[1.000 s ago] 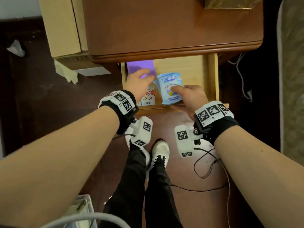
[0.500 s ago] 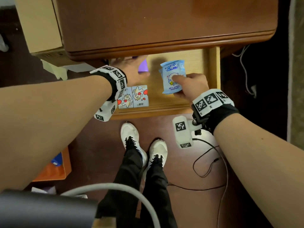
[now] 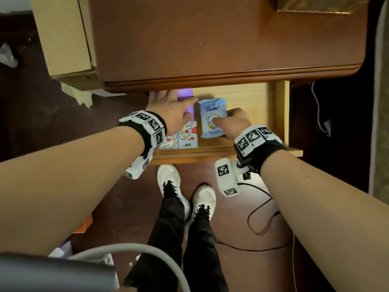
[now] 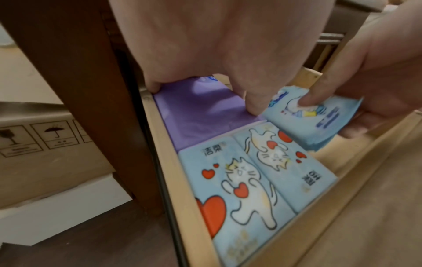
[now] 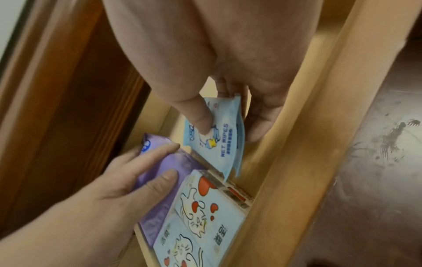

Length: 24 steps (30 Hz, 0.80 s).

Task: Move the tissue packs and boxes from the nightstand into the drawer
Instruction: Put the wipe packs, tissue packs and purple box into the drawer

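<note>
The light wooden drawer (image 3: 281, 110) stands pulled out under the nightstand top (image 3: 210, 39). At its left lies a purple tissue pack (image 3: 185, 94) (image 4: 200, 115), and my left hand (image 3: 172, 108) rests on it with straight fingers (image 5: 146, 157). Two cat-print tissue packs (image 3: 185, 135) (image 4: 251, 180) lie side by side against the drawer front. My right hand (image 3: 233, 123) pinches a blue wet wipes pack (image 3: 210, 114) (image 5: 226, 144), thumb on top and fingers underneath. The pack hangs tilted just above the drawer floor, right of the purple pack.
A gold-brown box (image 3: 315, 5) sits at the back right of the nightstand top. A cardboard box (image 3: 63, 39) stands to the left of the nightstand. My white shoes (image 3: 168, 180) and a black cable (image 3: 263, 218) are on the floor below the drawer.
My left hand has slid the purple pack back under the nightstand top, uncovering the cat-print packs. My right hand has kept hold of the wipes pack and brought it closer to the cat-print packs.
</note>
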Available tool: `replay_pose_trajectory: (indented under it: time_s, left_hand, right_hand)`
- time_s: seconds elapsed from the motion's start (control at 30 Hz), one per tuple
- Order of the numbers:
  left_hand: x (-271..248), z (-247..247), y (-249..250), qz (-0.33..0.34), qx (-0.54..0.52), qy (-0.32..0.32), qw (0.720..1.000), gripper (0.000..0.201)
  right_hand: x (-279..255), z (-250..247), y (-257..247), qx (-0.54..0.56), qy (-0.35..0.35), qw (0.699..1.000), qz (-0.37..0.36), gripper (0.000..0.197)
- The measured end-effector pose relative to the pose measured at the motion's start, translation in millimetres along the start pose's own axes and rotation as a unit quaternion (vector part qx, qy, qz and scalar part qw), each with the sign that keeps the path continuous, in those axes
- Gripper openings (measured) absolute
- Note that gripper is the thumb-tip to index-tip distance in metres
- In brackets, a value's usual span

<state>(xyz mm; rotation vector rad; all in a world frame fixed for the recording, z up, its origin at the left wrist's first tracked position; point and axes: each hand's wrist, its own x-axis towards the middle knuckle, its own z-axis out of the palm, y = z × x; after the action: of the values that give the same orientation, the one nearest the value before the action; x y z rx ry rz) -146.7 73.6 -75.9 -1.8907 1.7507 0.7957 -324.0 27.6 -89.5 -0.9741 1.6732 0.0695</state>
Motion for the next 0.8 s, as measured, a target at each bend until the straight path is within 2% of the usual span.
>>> replay_pose_trajectory:
  time_s: [0.13,0.23,0.33,0.43,0.5,0.67,0.8]
  left_hand:
    - [-0.6,1.9,-7.0,0.011,-0.023,0.009,1.000,0.061]
    - [-3.7,7.1,-17.2,0.026,-0.050,0.039,0.998,0.071]
    - [-6.8,9.9,-26.9,0.039,-0.076,0.071,0.994,0.083]
    - [-7.6,8.8,-29.4,0.044,-0.091,0.071,0.992,0.084]
    - [-7.1,9.2,-29.8,0.045,-0.092,0.074,0.992,0.085]
    - [-6.0,12.1,-28.0,0.039,-0.105,0.083,0.990,0.083]
    - [-4.8,13.4,-27.8,0.045,-0.124,0.084,0.988,0.085]
  right_hand:
    - [9.8,11.9,-6.4,0.077,0.025,0.997,-0.004,0.036]
    - [16.7,19.0,-16.7,0.120,0.048,0.991,-0.026,0.042]
    - [28.6,26.9,-25.2,0.062,0.037,0.997,-0.033,0.046]
    - [37.0,27.3,-28.6,-0.059,0.040,0.997,-0.029,0.044]
    - [38.2,25.4,-29.5,-0.134,0.065,0.988,-0.030,0.045]
    - [41.9,28.6,-29.2,-0.117,0.090,0.988,-0.042,0.053]
    - [43.6,24.5,-29.8,-0.149,0.075,0.985,-0.052,0.051]
